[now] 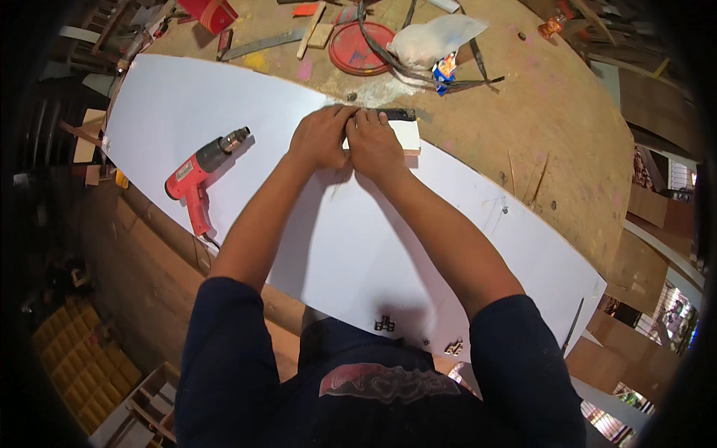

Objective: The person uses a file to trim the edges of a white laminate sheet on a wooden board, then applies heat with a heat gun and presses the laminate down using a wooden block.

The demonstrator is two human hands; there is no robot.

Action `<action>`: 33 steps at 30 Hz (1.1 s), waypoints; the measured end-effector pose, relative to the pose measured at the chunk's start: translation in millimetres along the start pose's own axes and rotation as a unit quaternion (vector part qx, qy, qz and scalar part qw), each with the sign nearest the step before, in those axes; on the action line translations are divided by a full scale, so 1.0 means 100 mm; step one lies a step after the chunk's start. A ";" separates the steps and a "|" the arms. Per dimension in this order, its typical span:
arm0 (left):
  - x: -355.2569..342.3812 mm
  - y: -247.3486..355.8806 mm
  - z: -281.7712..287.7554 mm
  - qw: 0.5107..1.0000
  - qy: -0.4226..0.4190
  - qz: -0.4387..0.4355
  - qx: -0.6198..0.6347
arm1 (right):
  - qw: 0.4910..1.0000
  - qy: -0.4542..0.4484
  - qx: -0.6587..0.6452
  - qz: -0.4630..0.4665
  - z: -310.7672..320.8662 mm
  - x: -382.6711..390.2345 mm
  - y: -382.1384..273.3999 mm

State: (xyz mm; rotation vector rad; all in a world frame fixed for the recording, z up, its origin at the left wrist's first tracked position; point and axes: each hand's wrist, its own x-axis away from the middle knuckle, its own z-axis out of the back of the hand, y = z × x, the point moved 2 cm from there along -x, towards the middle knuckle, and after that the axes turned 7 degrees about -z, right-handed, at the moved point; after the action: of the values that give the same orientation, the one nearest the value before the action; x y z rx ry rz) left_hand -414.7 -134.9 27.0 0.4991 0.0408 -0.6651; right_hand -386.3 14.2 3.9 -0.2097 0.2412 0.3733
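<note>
Both my hands are side by side at the far edge of a long white board (358, 246). Under them lies a small white-faced block (404, 137) with a black strip along its far side and a bare wood-coloured near edge. My right hand (376, 144) is closed over its middle, fingers bent across the black strip. At the block's left end my left hand (323, 138) is curled, its fingertips meeting the right hand; the hands hide that end. To the left, a red heat gun (196, 176) lies on the board with its nozzle pointing far right.
Beyond the board, a brown worktable (553, 112) carries a red round lid (360, 49), a plastic bag (433, 43), dark straps and wood offcuts (311, 31). Small dark metal pieces (385, 323) lie near my body. A thin dark tool (573, 324) rests at the board's right end.
</note>
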 end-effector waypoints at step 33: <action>1.18 0.86 -0.55 0.996 -0.043 0.075 -0.009 | 0.957 -0.124 -0.049 -0.258 1.31 2.87 0.67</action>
State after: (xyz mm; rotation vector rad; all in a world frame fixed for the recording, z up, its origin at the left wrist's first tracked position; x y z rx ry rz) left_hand -263.0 -121.0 -7.1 0.4517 -0.0710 -0.5379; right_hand -127.4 203.1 40.6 -0.3102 -0.0847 -0.1099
